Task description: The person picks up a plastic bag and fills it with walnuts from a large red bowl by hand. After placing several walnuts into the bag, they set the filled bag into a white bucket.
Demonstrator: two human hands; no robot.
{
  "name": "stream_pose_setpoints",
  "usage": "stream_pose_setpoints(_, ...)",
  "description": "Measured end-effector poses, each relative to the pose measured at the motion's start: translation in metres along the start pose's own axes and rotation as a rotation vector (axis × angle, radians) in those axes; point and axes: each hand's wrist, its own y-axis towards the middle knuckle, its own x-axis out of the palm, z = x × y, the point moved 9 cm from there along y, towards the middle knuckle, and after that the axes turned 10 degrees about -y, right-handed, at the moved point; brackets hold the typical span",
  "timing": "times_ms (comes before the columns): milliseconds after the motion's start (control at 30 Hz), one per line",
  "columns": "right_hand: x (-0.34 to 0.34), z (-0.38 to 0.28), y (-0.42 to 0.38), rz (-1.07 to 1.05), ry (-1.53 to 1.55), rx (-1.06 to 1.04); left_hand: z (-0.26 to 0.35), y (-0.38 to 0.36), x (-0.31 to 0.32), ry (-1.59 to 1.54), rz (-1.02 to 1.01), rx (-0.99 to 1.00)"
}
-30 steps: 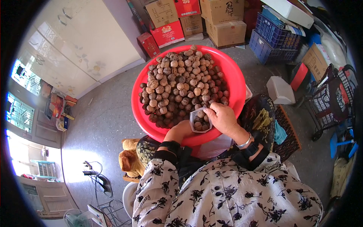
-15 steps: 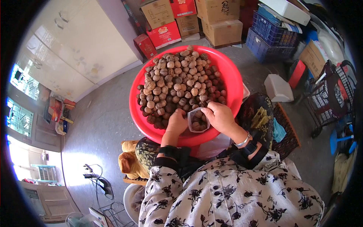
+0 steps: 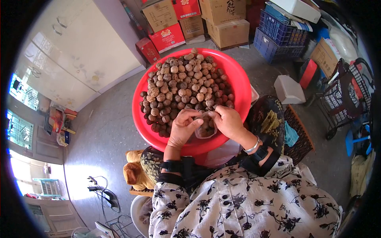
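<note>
A red basin (image 3: 147, 135) holds a heap of brown walnuts (image 3: 182, 81). Over its near side hangs a small clear plastic bag (image 3: 205, 134) with several walnuts in it. My right hand (image 3: 231, 122) pinches the bag's right rim between thumb and fingers. At the left rim, my left hand (image 3: 182, 127) has its thumb and fingers curled in against the bag's mouth. Its fingertips partly overlap the bag, and no walnut shows in them.
Cardboard boxes (image 3: 228, 33) and red boxes stand beyond the basin. Blue crates (image 3: 278, 41) are at the back right, near a white foam box (image 3: 289, 89) and a wheeled cart (image 3: 343, 95). Cables (image 3: 104, 194) lie on the floor at left.
My left hand has lifted from the walnuts to the bag's left rim. The bag's mouth looks narrower. The whole view has shifted slightly.
</note>
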Motion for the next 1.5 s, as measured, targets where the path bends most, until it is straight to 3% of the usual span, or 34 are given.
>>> stream_pose_setpoints(67, 0.002, 0.002, 0.001, -0.029, -0.001, 0.023, 0.02, 0.0, 0.004, 0.706, 0.035, 0.264)
stream_pose_setpoints(100, 0.003, 0.005, 0.001, -0.025, 0.02, 0.04, 0.023, 0.0, 0.006, 0.738, 0.05, 0.265)
stream_pose_setpoints(133, 0.003, 0.008, 0.001, -0.02, 0.041, 0.058, 0.022, 0.0, 0.006, 0.737, 0.052, 0.265)
stream_pose_setpoints(200, 0.004, 0.011, 0.002, -0.015, 0.055, 0.073, -0.017, 0.002, -0.004, 0.612, 0.015, -0.122)
stream_pose_setpoints(267, 0.004, 0.012, 0.002, -0.012, 0.069, 0.086, -0.015, 0.001, 0.0, 0.653, -0.043, -0.017)
stream_pose_setpoints(333, -0.002, 0.012, 0.002, 0.027, 0.12, 0.096, -0.018, 0.0, -0.007, 0.326, 0.051, -0.126)
stream_pose_setpoints(433, -0.007, 0.009, 0.002, 0.033, 0.193, 0.089, -0.013, -0.004, -0.004, 0.179, 0.001, -0.275)
stream_pose_setpoints(667, -0.008, 0.002, 0.0, -0.04, 0.246, 0.09, -0.009, 0.0, -0.002, 0.048, 0.054, -0.231)
stream_pose_setpoints(867, 0.001, 0.002, 0.001, -0.088, 0.109, 0.041, -0.006, -0.001, -0.008, 0.066, 0.088, -0.236)
stream_pose_setpoints(967, 0.0, 0.008, 0.0, -0.035, 0.137, 0.055, 0.003, -0.002, -0.031, -0.033, 0.284, -0.104)
stream_pose_setpoints(1100, -0.003, 0.005, 0.001, -0.02, 0.132, 0.049, -0.024, -0.002, -0.078, 0.169, 0.496, -0.109)
stream_pose_setpoints(1167, -0.003, 0.005, 0.001, -0.021, 0.129, 0.047, -0.02, 0.006, -0.079, 0.834, 0.403, 0.154)
stream_pose_setpoints(1200, -0.004, 0.004, 0.001, -0.011, 0.13, 0.047, -0.035, 0.007, -0.076, 0.865, 0.347, -0.047)
stream_pose_setpoints(1300, -0.004, 0.004, 0.0, -0.008, 0.132, 0.05, -0.051, -0.001, -0.051, 1.363, 0.13, -0.26)
stream_pose_setpoints(1333, -0.004, 0.004, 0.0, -0.015, 0.133, 0.053, -0.048, -0.003, -0.045, 1.364, 0.129, -0.259)
stream_pose_setpoints(1400, -0.005, 0.002, 0.0, -0.012, 0.121, 0.048, -0.057, -0.01, -0.05, 1.554, 0.104, -0.479)
stream_pose_setpoints(1500, -0.006, 0.001, 0.0, -0.006, 0.112, 0.033, -0.07, -0.012, -0.058, 1.523, 0.093, -0.606)
